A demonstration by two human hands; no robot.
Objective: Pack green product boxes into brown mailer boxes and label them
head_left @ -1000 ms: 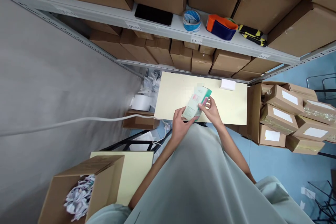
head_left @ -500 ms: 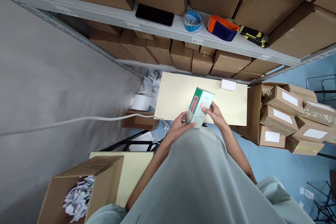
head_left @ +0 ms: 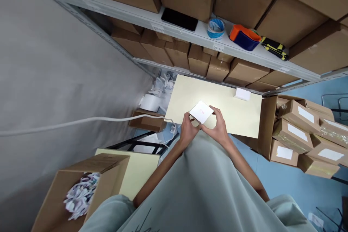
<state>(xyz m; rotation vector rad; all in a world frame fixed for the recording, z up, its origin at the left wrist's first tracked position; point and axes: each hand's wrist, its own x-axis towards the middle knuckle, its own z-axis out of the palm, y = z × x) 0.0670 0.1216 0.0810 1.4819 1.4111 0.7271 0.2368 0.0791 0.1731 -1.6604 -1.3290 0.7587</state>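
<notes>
- The shelf (head_left: 187, 37) runs beyond both hands; lift your head or arms carelessly and you could knock its front edge.
- The pale table (head_left: 185, 90) lies just past your fingers, its near edge close to your wrists; a box let go too near that edge could tip towards your lap.
- The big carton (head_left: 266, 125), right of your right hand, is piled with taped boxes (head_left: 292, 135); a swinging elbow could shift the pile.
- The carton of crumpled paper (head_left: 114, 175) sits behind and left of your left hand, where a forearm drawn back might catch its flap.
- The white cable (head_left: 95, 119) trails to your left hand's side; a snag there could jerk your arm.
- The small box (head_left: 201, 111) is between your 2 hands, a pale end facing up. Your left hand (head_left: 189, 129) and right hand (head_left: 220, 127) curl around opposite sides, thumbs nearly meeting at the near corner. Squeeze unevenly and it could twist or dent; I can't tell whether it touches the table.
- The white block (head_left: 242, 94), beyond your right hand, could get nudged by a wide reach.
</notes>
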